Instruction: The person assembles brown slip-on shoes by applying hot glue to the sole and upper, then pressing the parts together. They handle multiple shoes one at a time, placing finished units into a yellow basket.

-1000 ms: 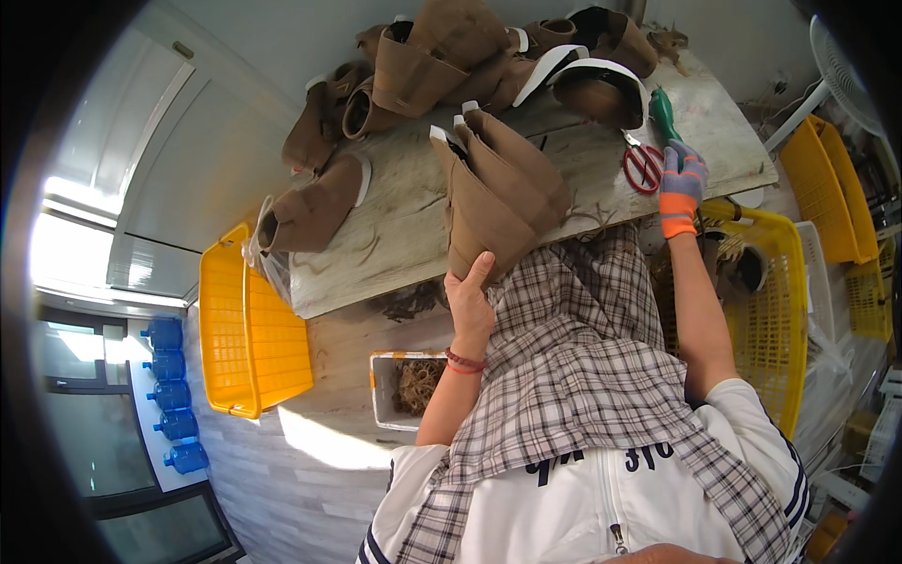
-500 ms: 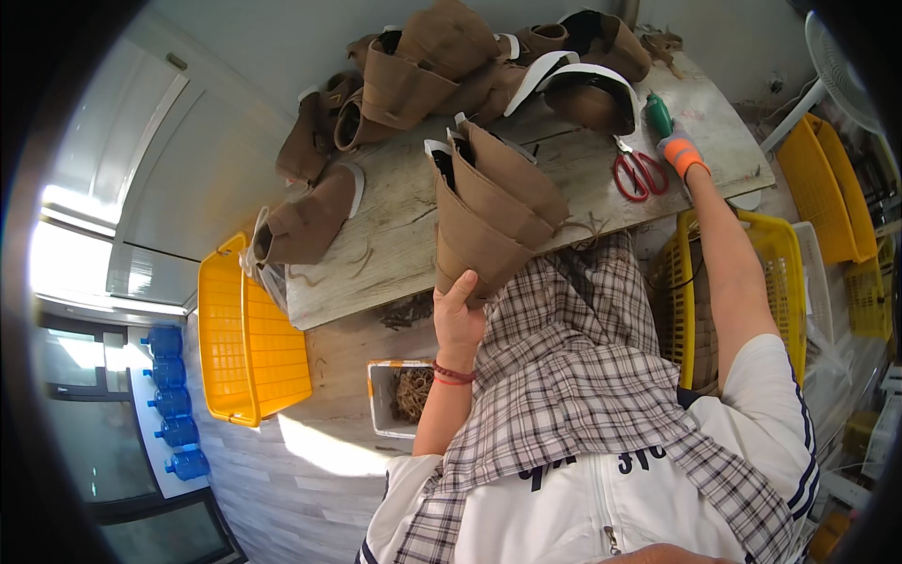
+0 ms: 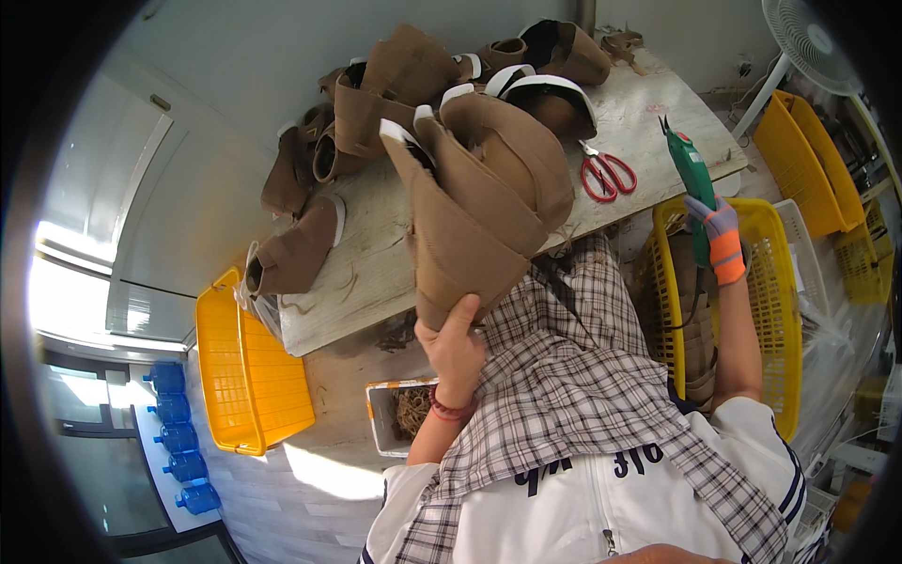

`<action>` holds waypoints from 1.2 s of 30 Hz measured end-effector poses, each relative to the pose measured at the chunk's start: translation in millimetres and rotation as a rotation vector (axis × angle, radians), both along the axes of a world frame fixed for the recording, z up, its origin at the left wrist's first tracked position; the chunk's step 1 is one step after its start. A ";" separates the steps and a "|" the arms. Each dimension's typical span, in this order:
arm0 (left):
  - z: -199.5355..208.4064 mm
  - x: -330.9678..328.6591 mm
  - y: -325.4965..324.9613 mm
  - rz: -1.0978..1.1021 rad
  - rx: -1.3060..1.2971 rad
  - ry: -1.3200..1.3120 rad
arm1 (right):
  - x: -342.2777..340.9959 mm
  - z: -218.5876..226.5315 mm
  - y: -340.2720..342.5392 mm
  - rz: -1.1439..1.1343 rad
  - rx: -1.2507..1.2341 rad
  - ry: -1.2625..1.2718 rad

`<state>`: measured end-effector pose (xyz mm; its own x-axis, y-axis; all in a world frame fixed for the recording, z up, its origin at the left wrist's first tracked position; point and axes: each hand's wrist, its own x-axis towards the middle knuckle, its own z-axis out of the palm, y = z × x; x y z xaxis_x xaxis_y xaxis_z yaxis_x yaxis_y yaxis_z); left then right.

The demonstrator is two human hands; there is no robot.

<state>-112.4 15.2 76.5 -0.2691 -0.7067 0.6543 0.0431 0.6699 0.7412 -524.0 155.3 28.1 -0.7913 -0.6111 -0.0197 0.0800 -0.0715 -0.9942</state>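
My left hand (image 3: pixel 455 355), closed with the thumb on top, grips several nested brown shoe uppers (image 3: pixel 474 221) with white edges by their lower end. They hang tilted over the table's front edge. In a grey and orange glove, my right hand (image 3: pixel 721 237) is wrapped round a pair of green electric scissors (image 3: pixel 691 167). Their pointed blades face up, clear of the table, and a dark cord runs down from the handle. Red-handled scissors (image 3: pixel 609 178) lie on the table between the uppers and the green tool.
More brown uppers (image 3: pixel 399 70) are heaped at the back of the wooden table (image 3: pixel 362 254). A yellow basket (image 3: pixel 785 320) stands below my right arm, an orange one (image 3: pixel 254 376) at the left. A box of scraps (image 3: pixel 381 414) sits on the floor. A fan (image 3: pixel 813 42) stands back right.
My right hand has lifted the green electric scissors off the table and drawn them back toward me, blades up. My left hand has raised and tilted the uppers, whose layers are now more spread.
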 end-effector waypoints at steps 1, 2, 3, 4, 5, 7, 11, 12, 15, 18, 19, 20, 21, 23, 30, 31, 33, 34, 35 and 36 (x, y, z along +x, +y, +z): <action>28.6 -5.5 6.4 -0.116 0.466 0.320 | 10.3 2.4 8.6 -0.022 0.018 0.008; 44.6 -10.6 6.3 -0.049 0.377 0.327 | 19.9 5.6 18.0 -0.045 0.038 0.014; 57.6 -17.0 0.8 0.012 0.291 0.333 | 26.8 6.5 26.7 -0.075 0.061 0.020; 65.7 -19.3 -16.6 0.106 0.023 0.183 | 31.4 6.6 32.0 -0.076 0.047 0.012; 73.8 -21.7 -34.1 0.231 -0.242 0.070 | 34.8 6.2 36.3 -0.077 0.034 0.003; 100.8 -43.7 -71.0 0.135 -0.285 0.113 | 45.8 11.0 35.9 -0.082 0.017 -0.006; 142.9 -110.3 -166.7 -0.172 0.192 0.283 | 56.1 12.7 27.7 -0.009 -0.028 0.034; 155.3 -124.7 -175.9 -0.131 0.244 0.209 | 55.5 13.3 26.0 -0.016 -0.008 0.051; 162.8 -149.5 -174.6 -0.256 0.183 0.567 | 64.5 13.8 19.8 -0.039 -0.024 0.057; 152.9 -145.8 -207.7 -0.082 0.232 0.384 | 75.0 22.5 12.0 -0.005 -0.029 0.055; 153.1 -142.8 -207.8 -0.084 0.300 0.411 | 74.6 20.0 13.1 0.038 -0.001 0.055; 154.2 -140.8 -208.2 -0.083 0.368 0.447 | 74.0 21.4 11.6 0.045 -0.018 0.068; 157.8 -137.8 -194.6 -0.186 0.411 0.563 | 75.3 20.1 11.3 0.041 -0.031 0.072; 151.6 -119.3 -187.9 -0.337 0.464 0.702 | 79.9 18.2 4.8 0.051 -0.065 0.096; 118.4 -34.6 -147.4 -0.616 0.654 0.805 | 122.7 43.7 -22.4 0.118 -0.163 0.189; 110.3 -26.8 -141.7 -0.573 0.653 0.794 | 131.3 48.7 -27.1 0.133 -0.169 0.231; 97.4 -13.9 -123.2 -0.527 0.663 0.777 | 148.5 60.6 -33.1 0.196 -0.145 0.258; 91.0 -11.1 -113.3 -0.509 0.671 0.768 | 156.2 67.1 -36.3 0.216 -0.153 0.328; 85.0 -9.3 -104.3 -0.486 0.660 0.747 | 164.4 73.1 -40.1 0.233 -0.161 0.399; 78.5 -6.9 -96.9 -0.471 0.640 0.726 | 172.2 76.8 -44.6 0.253 -0.171 0.471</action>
